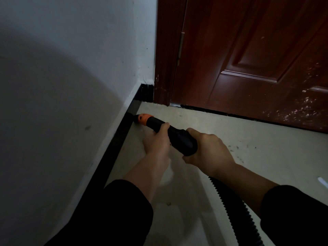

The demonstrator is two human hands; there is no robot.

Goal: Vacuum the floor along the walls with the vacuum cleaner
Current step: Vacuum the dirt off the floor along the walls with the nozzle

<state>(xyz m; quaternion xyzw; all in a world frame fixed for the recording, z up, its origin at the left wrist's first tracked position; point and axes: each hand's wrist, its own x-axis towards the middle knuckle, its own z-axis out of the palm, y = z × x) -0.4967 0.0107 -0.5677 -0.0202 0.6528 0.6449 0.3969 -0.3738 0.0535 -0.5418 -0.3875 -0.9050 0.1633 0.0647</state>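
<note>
A black vacuum nozzle [175, 135] with an orange tip [143, 118] points left, its tip touching the black baseboard [122, 132] at floor level. My left hand [158, 141] grips the nozzle's front part from the left side. My right hand [207, 150] grips the wider rear end where the black ribbed hose [229, 205] joins. The hose runs down and right past my right forearm. Both arms wear black sleeves.
A white wall [71, 68] fills the left side above the baseboard. A dark red wooden door [257, 59] with its frame [165, 50] stands shut at the back right. The pale tiled floor [248, 146] shows small dark specks near the door.
</note>
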